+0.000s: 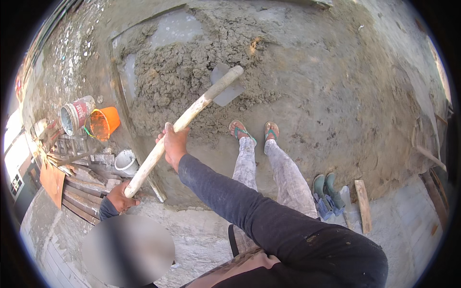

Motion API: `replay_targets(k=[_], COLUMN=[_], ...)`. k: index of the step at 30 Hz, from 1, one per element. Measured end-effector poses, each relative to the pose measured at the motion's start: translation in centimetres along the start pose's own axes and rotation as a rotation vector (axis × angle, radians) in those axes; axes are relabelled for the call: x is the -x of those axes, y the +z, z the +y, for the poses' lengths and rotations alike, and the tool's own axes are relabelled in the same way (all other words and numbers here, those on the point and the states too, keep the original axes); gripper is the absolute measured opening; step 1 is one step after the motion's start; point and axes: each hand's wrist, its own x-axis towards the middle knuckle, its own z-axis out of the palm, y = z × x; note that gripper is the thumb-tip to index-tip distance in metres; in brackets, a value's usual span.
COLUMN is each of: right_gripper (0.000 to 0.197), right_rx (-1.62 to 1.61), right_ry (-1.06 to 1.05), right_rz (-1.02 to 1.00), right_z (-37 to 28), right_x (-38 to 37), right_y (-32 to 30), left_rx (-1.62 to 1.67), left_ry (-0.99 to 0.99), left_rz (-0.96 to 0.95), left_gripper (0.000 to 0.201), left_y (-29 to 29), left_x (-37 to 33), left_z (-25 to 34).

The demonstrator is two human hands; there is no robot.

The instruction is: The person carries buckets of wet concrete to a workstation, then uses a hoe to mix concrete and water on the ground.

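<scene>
Both my hands grip the thick pale wooden handle of a hoe [193,109], which slants from lower left to upper right. My left hand [122,196] is closed round the handle's near end. My right hand [174,145] is wrapped round it farther up, with that arm reaching across in front of me. The hoe's flat grey metal blade [232,94] is at the far end, partly hidden behind the handle. It is at the right edge of a heap of wet, lumpy grey mortar [177,72]; whether it touches the mortar I cannot tell.
My sandalled feet [238,128] stand just below the mortar. At left are an orange bucket [113,118], a whitish bucket [82,111], a grey bucket [126,162] and stacked planks [80,200]. Green boots [330,188] and a board [363,206] are at right. A blurred patch covers the lower left.
</scene>
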Motion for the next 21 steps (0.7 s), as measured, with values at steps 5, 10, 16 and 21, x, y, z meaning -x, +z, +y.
replay_targets(k=[5,10,16,21], right_gripper=[0.052,0.013,0.007,0.015], right_rx=[0.293,0.809,0.905,0.633], right_ry=[-0.307,-0.605,-0.423,-0.36], right_rz=[0.145,0.587,0.515,0.383], right_z=[-11.6,-33.0,-35.5,-16.9], right_x=[-2.3,-13.2,-22.3,-23.0], right_y=[-16.0,-34.4,-33.9,-25.2], left_rx=[-0.016,-0.031,-0.065,-0.237], left_ry=[0.227,0.332,0.292,0.263], left_rz=[-0.123,0.008,0.133,0.091], left_gripper=[0.059,0.052,0.055,0.047], left_y=[17.8,43.1,41.5,27.2], left_x=[-12.1,-25.1,-32.5,-29.8], left_z=[-1.9,9.8,13.0,-0.4])
